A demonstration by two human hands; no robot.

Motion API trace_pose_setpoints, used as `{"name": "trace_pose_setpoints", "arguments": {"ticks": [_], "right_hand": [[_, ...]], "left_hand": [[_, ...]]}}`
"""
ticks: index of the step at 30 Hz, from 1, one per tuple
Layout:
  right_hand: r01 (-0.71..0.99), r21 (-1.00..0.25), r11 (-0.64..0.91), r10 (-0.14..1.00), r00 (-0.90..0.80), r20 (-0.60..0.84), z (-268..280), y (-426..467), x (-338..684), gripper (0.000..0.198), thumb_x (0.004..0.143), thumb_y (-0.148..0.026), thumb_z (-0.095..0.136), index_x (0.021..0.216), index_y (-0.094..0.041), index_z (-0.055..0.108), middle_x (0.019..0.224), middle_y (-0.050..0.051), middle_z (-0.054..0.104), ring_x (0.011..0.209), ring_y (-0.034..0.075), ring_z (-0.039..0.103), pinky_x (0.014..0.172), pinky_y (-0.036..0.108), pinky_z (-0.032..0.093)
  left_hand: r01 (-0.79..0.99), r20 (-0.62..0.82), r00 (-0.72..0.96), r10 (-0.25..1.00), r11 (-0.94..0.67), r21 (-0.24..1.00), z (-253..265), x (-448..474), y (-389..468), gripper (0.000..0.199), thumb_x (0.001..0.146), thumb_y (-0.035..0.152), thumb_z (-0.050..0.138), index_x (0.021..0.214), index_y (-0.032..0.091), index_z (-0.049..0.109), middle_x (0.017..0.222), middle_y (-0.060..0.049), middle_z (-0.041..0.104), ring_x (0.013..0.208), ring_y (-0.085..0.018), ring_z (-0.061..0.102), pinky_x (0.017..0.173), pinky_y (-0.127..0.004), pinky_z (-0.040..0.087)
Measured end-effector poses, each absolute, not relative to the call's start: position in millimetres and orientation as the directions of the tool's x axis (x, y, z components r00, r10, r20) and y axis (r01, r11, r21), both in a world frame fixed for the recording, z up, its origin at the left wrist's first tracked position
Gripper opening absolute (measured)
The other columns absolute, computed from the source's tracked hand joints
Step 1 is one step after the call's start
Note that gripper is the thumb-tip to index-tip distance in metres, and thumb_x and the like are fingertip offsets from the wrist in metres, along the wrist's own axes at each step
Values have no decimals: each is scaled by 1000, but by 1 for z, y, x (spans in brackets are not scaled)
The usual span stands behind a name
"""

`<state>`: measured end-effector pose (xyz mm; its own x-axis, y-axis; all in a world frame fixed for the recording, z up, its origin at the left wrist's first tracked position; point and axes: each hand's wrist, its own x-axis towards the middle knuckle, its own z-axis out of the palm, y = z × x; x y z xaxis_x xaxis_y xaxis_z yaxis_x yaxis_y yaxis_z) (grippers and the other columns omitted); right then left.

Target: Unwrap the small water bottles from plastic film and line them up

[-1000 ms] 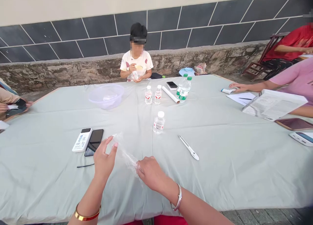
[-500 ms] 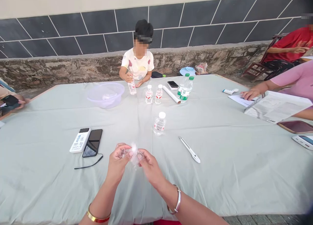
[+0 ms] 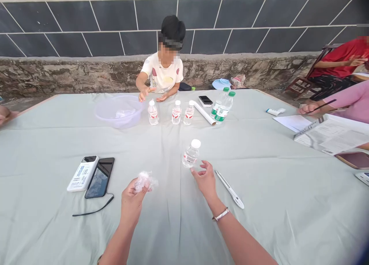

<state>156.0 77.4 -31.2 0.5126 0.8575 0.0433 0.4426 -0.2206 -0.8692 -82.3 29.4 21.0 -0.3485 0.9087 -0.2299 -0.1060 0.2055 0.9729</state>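
Observation:
In my left hand [image 3: 133, 199] is a crumpled piece of clear plastic film [image 3: 144, 181], pinched between thumb and fingers above the table. My right hand [image 3: 205, 179] holds nothing; its thumb and fingers are apart just below a small water bottle [image 3: 190, 157] with a white cap, and I cannot tell if a fingertip touches it. That bottle stands on the grey-green tablecloth [image 3: 161, 226]. To the right of my right hand lies a white utility knife [image 3: 230, 189].
At left lie a white power bank [image 3: 83, 174] and a black phone [image 3: 100, 178] with a strap. Further back are a purple basin [image 3: 115, 121], several bottles, a white roll [image 3: 204, 113] and a person [image 3: 165, 71] seated opposite. Papers [image 3: 334, 132] are at right.
My right hand has let go of the plastic film and moved right, to the small bottle. The left hand keeps the film. The person opposite has released a bottle and reaches toward the basin.

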Motion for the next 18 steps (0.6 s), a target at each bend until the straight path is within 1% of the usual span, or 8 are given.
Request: {"name": "trace_pose_setpoints", "arguments": {"ticks": [2,5,7,9,11,14,18], "right_hand": [[481,-841,-250,871,491,22,-45,105,159,61,63,-47,67,113,-18,49,109,10,61,66,17,59,70,38,50],[516,-829,-214,901,433,37,-55,148,149,56,62,-45,69,108,-20,49,98,6,65,77,22,62,72,36,49],[521,-835,-177,917,396,52,-56,180,137,53,63,-42,69,108,-21,49,95,5,65,84,23,62,75,36,49],[537,-832,-135,925,369,88,-57,214,125,53,64,-40,70,110,-21,51,101,6,63,92,23,61,81,36,48],[555,-824,-116,926,360,111,-57,250,112,58,64,-39,71,115,-20,51,109,10,59,97,24,59,85,37,47],[541,-829,-143,920,382,91,-59,303,94,69,66,-40,71,127,-17,47,116,14,53,97,25,59,87,38,46],[452,-877,-161,892,447,66,-66,360,75,73,68,-37,71,132,-17,43,118,16,50,95,26,60,85,38,47]], "left_hand": [[-77,-229,-350,908,216,973,19,-80,34,41,62,50,73,87,18,68,78,-3,69,70,-19,64,71,-31,51],[-49,-248,-321,914,246,968,16,-77,41,40,63,52,71,84,18,67,77,-3,67,70,-18,62,71,-30,51],[-20,-266,-309,913,274,962,15,-78,47,40,64,53,70,86,19,66,78,-3,67,72,-18,61,71,-30,51],[34,-266,-303,915,289,957,13,-83,54,39,67,54,67,86,19,66,78,-3,66,74,-19,60,70,-29,50],[107,-226,-300,927,269,957,10,-89,62,38,68,55,66,84,20,67,83,-4,65,75,-18,59,68,-27,48],[204,-179,-301,937,246,947,6,-99,75,35,69,55,66,80,22,67,89,-4,62,72,-17,55,62,-24,45],[254,-205,-288,935,281,925,-1,-111,88,30,70,54,67,73,24,65,80,-1,59,66,-15,51,58,-23,44]]}}
